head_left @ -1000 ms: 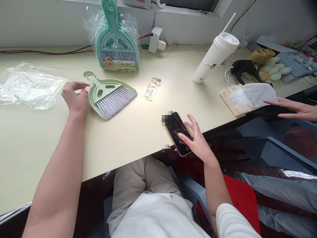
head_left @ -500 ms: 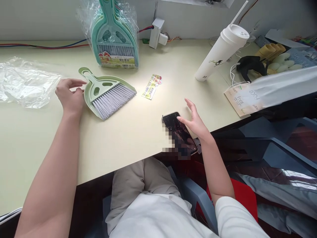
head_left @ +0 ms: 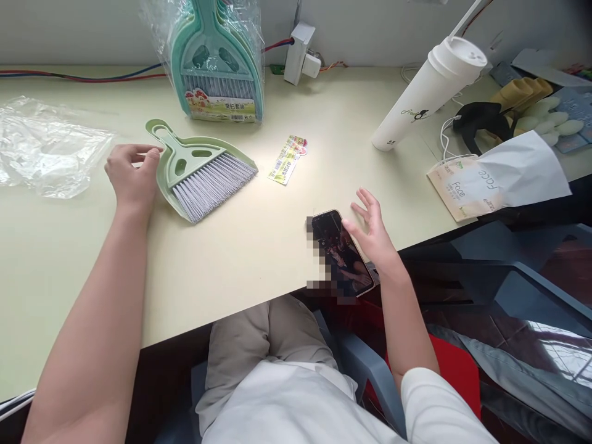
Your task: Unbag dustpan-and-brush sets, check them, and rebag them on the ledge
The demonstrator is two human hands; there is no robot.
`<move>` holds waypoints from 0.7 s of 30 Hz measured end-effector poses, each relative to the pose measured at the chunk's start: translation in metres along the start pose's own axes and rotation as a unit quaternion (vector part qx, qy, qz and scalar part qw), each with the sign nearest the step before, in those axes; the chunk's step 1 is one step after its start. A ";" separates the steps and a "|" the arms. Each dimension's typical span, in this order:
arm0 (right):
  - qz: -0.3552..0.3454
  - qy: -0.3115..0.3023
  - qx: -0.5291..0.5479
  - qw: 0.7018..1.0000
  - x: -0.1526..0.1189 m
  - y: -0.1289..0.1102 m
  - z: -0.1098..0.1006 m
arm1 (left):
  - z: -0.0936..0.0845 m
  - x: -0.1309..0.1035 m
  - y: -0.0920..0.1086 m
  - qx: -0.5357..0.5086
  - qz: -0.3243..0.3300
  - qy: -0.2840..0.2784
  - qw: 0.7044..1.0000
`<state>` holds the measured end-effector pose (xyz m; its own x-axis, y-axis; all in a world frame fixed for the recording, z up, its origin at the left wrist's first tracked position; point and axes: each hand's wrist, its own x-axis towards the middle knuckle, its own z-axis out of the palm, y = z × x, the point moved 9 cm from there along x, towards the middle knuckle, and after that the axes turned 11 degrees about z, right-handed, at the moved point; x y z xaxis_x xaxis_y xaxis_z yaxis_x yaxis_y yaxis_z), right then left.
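Note:
On the table lies a pale green dustpan (head_left: 163, 185) with a grey-bristled brush (head_left: 213, 185) nested in it. My left hand (head_left: 132, 176) rests at its left side, fingers bent and thumb tip close to them by the rim. A gap shows between thumb and fingers; whether they touch the dustpan is hard to tell. A smartphone (head_left: 345, 256), its screen lit with a dark picture, is at the table's front edge. My right hand (head_left: 372, 231) is open beside it, thumb over the phone's upper right edge and the other fingers spread in the air.
Behind stands a plastic-wrapped stack of teal dustpan sets (head_left: 217, 61). A printed card label (head_left: 287, 161) lies mid-table, a clear plastic bag (head_left: 50, 148) at left. To the right are a white cup with straw (head_left: 425, 98), a paper packet (head_left: 467, 185) and a wall socket box (head_left: 300, 52).
My right hand has shifted slightly right, its thumb nearer the phone's edge. My left thumb has moved up towards the fingers. The phone's picture is brighter, and the view has turned slightly.

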<state>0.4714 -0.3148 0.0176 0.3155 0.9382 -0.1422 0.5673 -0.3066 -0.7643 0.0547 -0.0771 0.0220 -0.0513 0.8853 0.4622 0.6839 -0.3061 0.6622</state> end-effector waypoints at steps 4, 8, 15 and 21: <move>-0.029 -0.006 -0.105 0.994 -0.036 -0.030 0.017 | 0.002 -0.001 0.000 -0.013 -0.017 -0.008 1.000; -0.022 -0.003 -0.159 0.987 -0.047 -0.039 0.025 | 0.007 -0.001 -0.004 -0.033 -0.022 -0.025 0.999; -0.018 -0.004 -0.150 0.988 0.017 0.005 -0.023 | 0.014 -0.001 -0.028 -0.180 -0.086 0.009 0.980; -0.001 0.041 -0.138 0.990 0.101 0.014 -0.049 | 0.020 -0.006 -0.024 -0.333 -0.154 0.014 0.930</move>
<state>0.5485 -0.2321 0.0237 0.3692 0.9259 -0.0801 0.7500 -0.3477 -0.5626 0.0530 -0.0678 -0.0083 -0.1961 0.9599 0.2002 0.0327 -0.1976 0.9797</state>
